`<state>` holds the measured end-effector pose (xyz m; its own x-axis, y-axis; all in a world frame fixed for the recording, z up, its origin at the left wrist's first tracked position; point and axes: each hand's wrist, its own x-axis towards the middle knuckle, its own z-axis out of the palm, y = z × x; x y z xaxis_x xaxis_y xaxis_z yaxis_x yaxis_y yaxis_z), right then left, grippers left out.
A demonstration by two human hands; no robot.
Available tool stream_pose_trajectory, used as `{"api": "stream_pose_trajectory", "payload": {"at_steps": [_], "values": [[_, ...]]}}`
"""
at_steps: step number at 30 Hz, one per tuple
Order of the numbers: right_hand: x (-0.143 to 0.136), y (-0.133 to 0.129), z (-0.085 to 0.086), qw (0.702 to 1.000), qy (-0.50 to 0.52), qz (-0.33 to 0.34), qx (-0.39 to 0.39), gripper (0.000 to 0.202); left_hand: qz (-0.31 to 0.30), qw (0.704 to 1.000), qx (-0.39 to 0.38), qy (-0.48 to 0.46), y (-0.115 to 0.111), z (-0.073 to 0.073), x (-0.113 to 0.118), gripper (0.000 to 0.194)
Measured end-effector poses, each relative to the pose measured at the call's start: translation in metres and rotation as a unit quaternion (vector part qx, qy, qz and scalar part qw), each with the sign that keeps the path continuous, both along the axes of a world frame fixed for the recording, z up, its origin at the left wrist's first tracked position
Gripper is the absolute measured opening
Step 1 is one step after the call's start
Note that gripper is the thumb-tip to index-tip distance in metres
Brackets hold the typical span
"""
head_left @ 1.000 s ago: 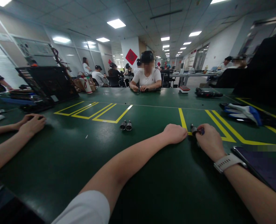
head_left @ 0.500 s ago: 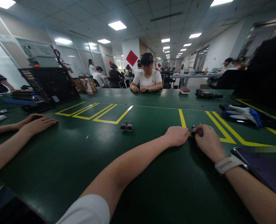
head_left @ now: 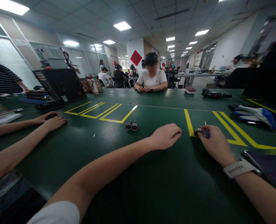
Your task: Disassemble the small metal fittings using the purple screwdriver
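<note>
My left hand is closed above the green table, right of two small dark metal cylinders standing side by side. Whether anything is inside its curled fingers is hidden. Farther right, my right hand, with a pale watch strap on the wrist, pinches a small metal part with a ring-like end. A purplish-blue piece shows at the same fingertips. The metal part is beside the lower end of a yellow tape strip.
Another person's hands rest on the table at left. Blue-white gloves, a dark tool and a phone-like device lie at right. A person in white sits opposite. A black case stands back left.
My left hand has moved left, away from my right hand and the metal part. My right hand still holds that part, now turned with its ring end to the left. The view has shifted slightly.
</note>
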<state>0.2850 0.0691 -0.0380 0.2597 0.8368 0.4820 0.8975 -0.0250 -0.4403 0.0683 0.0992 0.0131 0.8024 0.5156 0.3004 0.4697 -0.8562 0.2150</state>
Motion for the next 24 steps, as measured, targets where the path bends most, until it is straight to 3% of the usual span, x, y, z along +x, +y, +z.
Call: {"api": "stream_pose_trajectory", "payload": {"at_steps": [6,10,16,19,24], "values": [[-0.006,-0.005,0.006,0.999,0.031,-0.010,0.020,0.027,0.207,0.976,0.019,-0.062,0.027,0.021,-0.104,0.021],[-0.009,-0.007,0.008,0.998,0.037,-0.007,0.048,0.024,0.219,0.975,-0.003,-0.023,0.040,0.022,-0.150,0.022],[-0.014,-0.015,0.012,0.996,0.047,0.014,0.078,0.019,0.174,0.979,-0.044,0.093,0.042,0.009,-0.155,0.044],[-0.021,-0.019,0.016,0.994,0.064,0.018,0.087,0.018,0.168,0.973,-0.033,0.156,0.043,0.004,-0.151,0.044],[-0.038,-0.026,0.021,0.991,0.101,0.044,0.078,0.019,0.141,0.974,0.000,0.178,0.045,0.000,-0.153,0.036]]}}
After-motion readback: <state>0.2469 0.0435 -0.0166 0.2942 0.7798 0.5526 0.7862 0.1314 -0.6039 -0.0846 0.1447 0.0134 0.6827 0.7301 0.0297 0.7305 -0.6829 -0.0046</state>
